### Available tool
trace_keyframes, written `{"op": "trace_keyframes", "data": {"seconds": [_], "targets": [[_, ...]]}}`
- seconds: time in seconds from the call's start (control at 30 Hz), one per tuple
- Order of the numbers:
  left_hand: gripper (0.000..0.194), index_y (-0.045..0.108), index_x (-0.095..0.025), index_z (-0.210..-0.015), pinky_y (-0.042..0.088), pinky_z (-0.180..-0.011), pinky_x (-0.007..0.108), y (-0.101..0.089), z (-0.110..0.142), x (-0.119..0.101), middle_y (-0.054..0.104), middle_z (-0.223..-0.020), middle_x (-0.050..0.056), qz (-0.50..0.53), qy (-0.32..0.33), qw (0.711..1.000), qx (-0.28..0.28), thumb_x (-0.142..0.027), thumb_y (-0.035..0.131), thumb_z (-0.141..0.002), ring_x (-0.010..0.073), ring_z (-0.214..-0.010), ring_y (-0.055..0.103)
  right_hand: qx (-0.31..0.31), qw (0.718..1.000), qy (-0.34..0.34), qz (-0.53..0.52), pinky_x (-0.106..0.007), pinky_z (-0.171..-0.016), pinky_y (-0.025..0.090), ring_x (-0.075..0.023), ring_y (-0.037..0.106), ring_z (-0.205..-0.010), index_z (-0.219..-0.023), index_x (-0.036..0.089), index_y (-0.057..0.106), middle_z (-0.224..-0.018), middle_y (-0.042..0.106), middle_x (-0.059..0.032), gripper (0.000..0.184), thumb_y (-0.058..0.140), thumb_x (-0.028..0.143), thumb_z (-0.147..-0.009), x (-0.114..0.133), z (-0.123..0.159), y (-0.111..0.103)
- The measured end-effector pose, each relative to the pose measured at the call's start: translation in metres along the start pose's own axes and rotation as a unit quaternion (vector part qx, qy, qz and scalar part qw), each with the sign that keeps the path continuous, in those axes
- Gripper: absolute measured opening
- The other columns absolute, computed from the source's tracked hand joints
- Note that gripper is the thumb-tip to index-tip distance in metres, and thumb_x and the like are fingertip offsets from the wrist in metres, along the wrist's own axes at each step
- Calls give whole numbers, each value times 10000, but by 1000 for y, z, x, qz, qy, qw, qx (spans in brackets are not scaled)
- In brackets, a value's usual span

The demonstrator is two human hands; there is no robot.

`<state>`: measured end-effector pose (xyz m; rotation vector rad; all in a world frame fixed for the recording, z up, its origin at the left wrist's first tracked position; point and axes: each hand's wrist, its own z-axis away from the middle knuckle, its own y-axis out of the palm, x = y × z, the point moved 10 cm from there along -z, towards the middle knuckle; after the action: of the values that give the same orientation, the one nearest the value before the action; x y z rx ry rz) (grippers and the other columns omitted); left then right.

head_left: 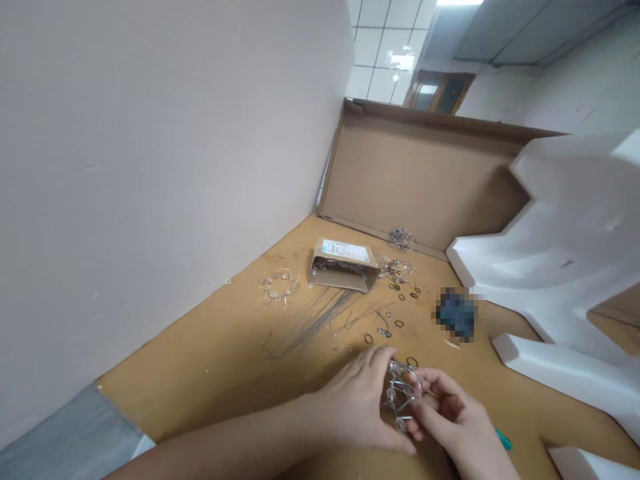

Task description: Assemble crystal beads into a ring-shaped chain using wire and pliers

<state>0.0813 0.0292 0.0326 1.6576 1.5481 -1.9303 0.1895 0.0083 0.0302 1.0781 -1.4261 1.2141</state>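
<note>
Between my hands is a piece of bent silvery wire with clear beads [391, 395], roughly ring-shaped. My left hand [353, 400] curves around its left side, thumb below and fingers above, gripping it. From the right, my right hand [447, 413] pinches the wire between thumb and fingers. A black ring [412, 363] lies on the table just beyond the fingers. Farther off, loose straight wires [325, 320] fan out from a small open cardboard box [323, 275]. A similar beaded wire ring [280, 287] rests left of that box.
Several small black rings and tangled wire pieces [401, 239] lie right of the box. A blurred dark object [456, 313] sits farther right. White foam [565, 213] and an upright cardboard tray [415, 173] border the table. A green object [503, 439] shows beside my right hand.
</note>
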Motion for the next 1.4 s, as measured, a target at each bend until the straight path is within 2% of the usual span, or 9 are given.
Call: {"op": "trace_keyframes", "data": {"seconds": [0.23,0.47,0.63,0.73,0.8,0.97,1.17,1.3,1.4], "targets": [[536,480,-175,-977,431,-771,386,1,-3,-8,582,-948,83,-107,35,993,-48,-476,682,-583,279,-879,560,14,986,116,-122,-191,-378,406,-79,508,-370,-762,173,574,-514,560,49,339,774,374,-577,-12,5,9],[343,456,-150,-907,449,-688,361,9,-5,-2,647,-819,95,-162,-8,986,-26,-432,558,-742,271,-755,614,6,995,66,-69,-232,-401,434,-99,526,-399,-770,180,568,-583,584,19,330,727,428,-622,-7,8,11],[376,463,-144,-1013,456,-707,384,4,-2,-2,639,-870,95,-131,-16,991,-28,-379,577,-742,275,-801,601,10,993,72,-93,-209,-393,405,-83,488,-390,-786,183,577,-545,561,34,317,728,416,-633,-8,5,4],[697,322,-174,-1262,451,-797,407,-2,0,-3,585,-1051,89,-47,7,998,-31,-313,660,-669,248,-893,570,4,984,99,-151,-149,-378,342,-33,423,-391,-789,176,591,-586,552,44,283,754,348,-634,-11,-1,-8],[808,241,-191,-1328,440,-856,414,-6,1,1,528,-1147,97,13,15,999,-30,-265,673,-648,227,-952,543,7,973,118,-196,-126,-372,315,-15,396,-399,-803,175,603,-615,542,48,267,764,308,-636,-14,-4,-14],[682,285,-219,-1302,448,-889,348,-17,4,-11,417,-1298,110,153,99,982,-49,-137,581,-693,210,-1138,452,36,943,139,-299,-144,-453,407,-31,441,-471,-816,167,630,-654,550,36,240,771,212,-627,-19,-9,-18],[363,474,-170,-1101,475,-777,312,-34,12,-30,584,-999,69,113,138,976,-128,-135,556,-749,158,-872,555,81,869,183,-452,-100,-386,388,12,359,-393,-804,146,656,-633,570,27,291,786,78,-553,-29,-7,-2],[173,574,-149,-948,471,-722,263,-35,13,-38,580,-869,54,82,184,970,-133,-122,488,-802,126,-774,554,174,819,180,-516,-50,-314,251,36,299,-374,-799,138,623,-639,530,37,190,717,78,-645,-26,-2,24],[200,597,-155,-974,464,-660,227,-29,15,-41,579,-831,48,65,214,967,-124,-148,457,-832,111,-707,548,187,806,168,-536,-45,-308,215,37,261,-377,-853,139,604,-661,517,38,193,677,76,-686,-27,-2,28]]}}
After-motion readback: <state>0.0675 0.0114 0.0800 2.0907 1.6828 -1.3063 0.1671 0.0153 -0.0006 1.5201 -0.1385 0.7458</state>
